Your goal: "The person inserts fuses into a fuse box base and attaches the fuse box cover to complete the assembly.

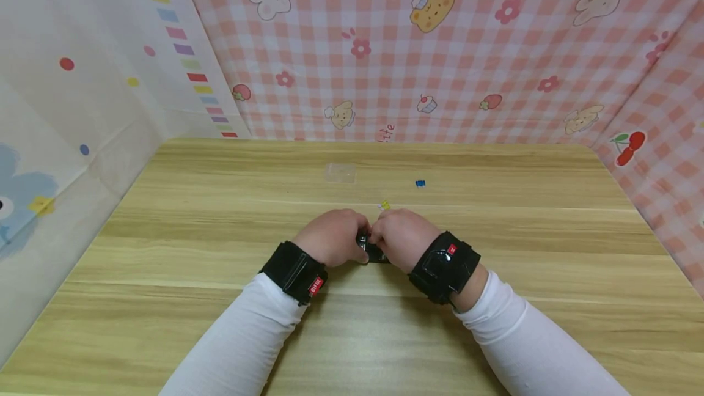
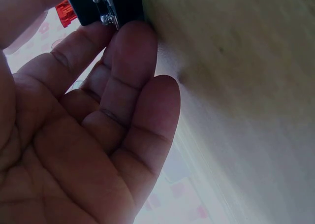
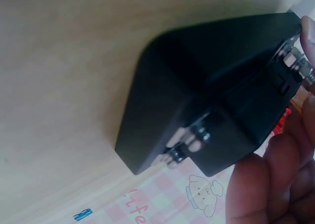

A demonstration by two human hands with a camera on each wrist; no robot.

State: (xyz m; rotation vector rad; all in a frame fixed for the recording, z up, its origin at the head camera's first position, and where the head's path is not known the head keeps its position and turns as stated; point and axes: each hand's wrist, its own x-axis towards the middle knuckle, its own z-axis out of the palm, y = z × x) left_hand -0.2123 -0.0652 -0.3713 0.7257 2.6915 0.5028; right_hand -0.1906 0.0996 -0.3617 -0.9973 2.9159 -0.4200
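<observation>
A small black plastic holder (image 1: 376, 254) with an open hollow and metal screw terminals sits between both hands at mid-table. My left hand (image 1: 337, 240) grips its left end, thumb on the near side and fingers on the far side. From the right, my right hand (image 1: 407, 237) bends over the holder with curled fingers at its top and right part; its fingertips are largely hidden. Close up in the right wrist view, the black holder (image 3: 162, 96) shows metal terminals (image 3: 187, 143) at two corners. A red knob (image 2: 66, 12) shows beside the holder in the left wrist view.
Just beyond my right hand lies a small yellow piece (image 1: 385, 205). Farther back are a small blue piece (image 1: 420, 183) and a flat clear plastic piece (image 1: 341, 173). Patterned cloth (image 1: 396, 54) hangs behind the wooden table (image 1: 192, 212) and along its sides.
</observation>
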